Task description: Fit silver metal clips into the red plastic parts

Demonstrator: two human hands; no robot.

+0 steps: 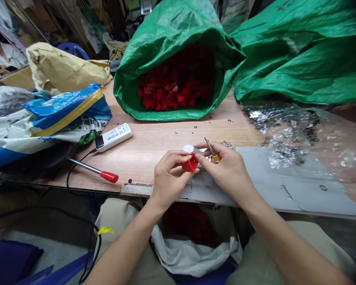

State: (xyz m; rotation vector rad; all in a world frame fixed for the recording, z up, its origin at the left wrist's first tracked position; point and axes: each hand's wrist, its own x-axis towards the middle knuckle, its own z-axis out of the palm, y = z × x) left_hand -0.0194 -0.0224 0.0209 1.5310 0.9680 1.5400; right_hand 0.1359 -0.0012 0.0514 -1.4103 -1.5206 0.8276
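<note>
Bare forearms (127, 241), nearest, reach to a small red plastic part (189, 165) held over the table (154, 138); the left hand (171, 174) pinches it, the right hand (227, 166) touches it while clasping a yellow-handled tool (216, 158), its handle partly hidden; the part looks light, stiff and perhaps slick, best taken by its outer walls; its underside is hidden; beyond it, red pieces (169, 95) recede into shadow inside a green sack (178, 29); right of it, metal bits (287, 152) blur together in or under clear plastic (329, 146).
</note>
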